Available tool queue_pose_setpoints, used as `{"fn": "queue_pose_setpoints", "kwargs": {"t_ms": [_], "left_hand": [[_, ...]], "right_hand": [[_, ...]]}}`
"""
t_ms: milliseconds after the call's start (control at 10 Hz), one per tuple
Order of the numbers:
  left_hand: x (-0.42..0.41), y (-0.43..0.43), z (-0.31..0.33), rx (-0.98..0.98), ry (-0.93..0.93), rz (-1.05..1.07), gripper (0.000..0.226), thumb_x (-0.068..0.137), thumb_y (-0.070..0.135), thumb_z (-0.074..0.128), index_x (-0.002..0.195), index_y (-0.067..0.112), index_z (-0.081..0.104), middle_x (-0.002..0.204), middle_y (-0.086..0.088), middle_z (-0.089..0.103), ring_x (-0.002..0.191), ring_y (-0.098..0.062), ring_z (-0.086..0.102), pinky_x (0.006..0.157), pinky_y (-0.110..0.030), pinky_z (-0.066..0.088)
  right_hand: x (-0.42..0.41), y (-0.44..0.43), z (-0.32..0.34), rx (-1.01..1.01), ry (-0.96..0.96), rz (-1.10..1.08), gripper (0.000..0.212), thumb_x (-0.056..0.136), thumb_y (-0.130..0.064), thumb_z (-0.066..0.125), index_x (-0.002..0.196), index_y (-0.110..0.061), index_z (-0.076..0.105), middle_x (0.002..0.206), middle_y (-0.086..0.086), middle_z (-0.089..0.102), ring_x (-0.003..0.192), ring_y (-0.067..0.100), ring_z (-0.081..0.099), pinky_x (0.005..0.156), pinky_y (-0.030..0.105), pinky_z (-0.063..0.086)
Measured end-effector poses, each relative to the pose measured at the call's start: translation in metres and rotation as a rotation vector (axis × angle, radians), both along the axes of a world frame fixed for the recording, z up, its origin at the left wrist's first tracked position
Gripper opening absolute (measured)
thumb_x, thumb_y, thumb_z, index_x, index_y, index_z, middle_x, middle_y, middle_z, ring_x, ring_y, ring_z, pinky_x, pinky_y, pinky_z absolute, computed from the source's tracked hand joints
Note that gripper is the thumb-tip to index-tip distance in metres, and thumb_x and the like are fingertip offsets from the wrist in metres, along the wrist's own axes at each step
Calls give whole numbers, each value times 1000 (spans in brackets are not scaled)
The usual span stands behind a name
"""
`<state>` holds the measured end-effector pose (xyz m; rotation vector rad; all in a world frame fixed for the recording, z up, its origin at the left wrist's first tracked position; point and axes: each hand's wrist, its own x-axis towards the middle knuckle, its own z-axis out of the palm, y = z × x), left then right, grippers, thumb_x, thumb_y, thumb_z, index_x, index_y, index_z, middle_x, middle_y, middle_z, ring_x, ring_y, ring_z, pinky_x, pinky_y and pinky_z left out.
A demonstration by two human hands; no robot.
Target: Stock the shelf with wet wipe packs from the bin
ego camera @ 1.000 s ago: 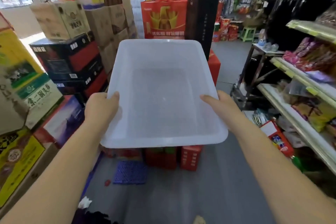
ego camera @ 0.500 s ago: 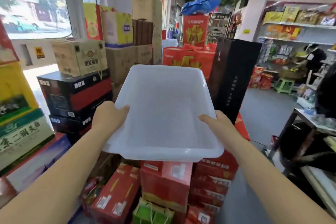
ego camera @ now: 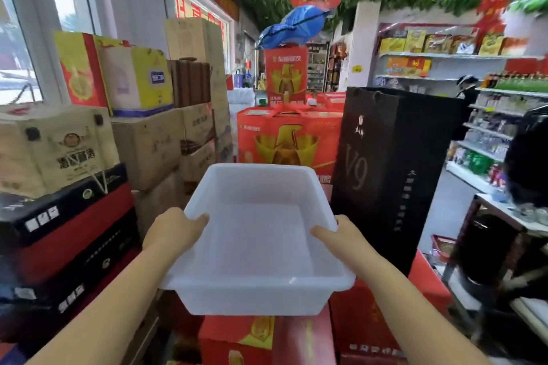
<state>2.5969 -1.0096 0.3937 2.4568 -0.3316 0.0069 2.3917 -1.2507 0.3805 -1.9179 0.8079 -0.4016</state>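
Hands grip the translucent white bin (ego camera: 252, 302) on opposite rims: left hand (ego camera: 175, 230) on the left rim, right hand (ego camera: 341, 234) on the right, thumbs hooked over the edge. Bin held between them, roughly level, above stacked red cartons (ego camera: 237, 338); black gift bag (ego camera: 385, 166) just beside its right side.

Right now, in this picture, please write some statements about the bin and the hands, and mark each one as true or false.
1. The bin holds several wet wipe packs. False: nothing lies in it.
2. The left hand and the right hand both grip the bin's rim. True.
3. A black bag marked V9 stands to the right of the bin. True.
4. The bin rests on the floor. False: both hands hold it up, over red boxes.
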Motion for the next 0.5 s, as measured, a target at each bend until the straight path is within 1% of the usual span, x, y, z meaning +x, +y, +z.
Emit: {"fn": "queue_pose_setpoints", "kwargs": {"t_ms": [100,200,300,400,500], "left_hand": [[26,-17,-10,39,48,-55,47,92,54,59,81,9,56,71,-6,61,60,-23,59,52,-27,39],[36,-27,-20,64,54,-68,45,93,52,58,84,8,57,76,-6,62,65,-23,59,55,-30,42],[42,-31,-29,68,63,-51,45,93,52,57,93,7,60,81,-7,63,69,-25,61,59,-31,46],[49,-33,-36,92,69,-61,47,92,54,58,90,8,61,80,-8,65,69,-26,64,59,-31,47],[51,-36,-32,169,52,-45,55,89,59,58,103,6,61,89,-8,65,71,-25,64,57,-30,48]], "right_hand": [[14,-5,-7,-3,59,-49,25,88,-37,68,104,-21,57,93,-2,66,78,14,67,54,23,48],[25,-14,-15,-22,87,-76,27,91,-34,67,108,-20,52,93,-5,62,77,10,63,51,20,43],[34,-16,-16,-65,103,-62,37,86,-37,68,114,-18,54,96,-4,65,80,12,67,55,24,51],[41,-22,-21,-86,126,-50,45,83,-39,69,119,-17,52,100,-4,65,82,13,68,57,26,52],[40,-22,-7,-143,144,-53,52,88,-39,67,127,-17,42,102,-5,59,81,11,61,56,24,45]]}}
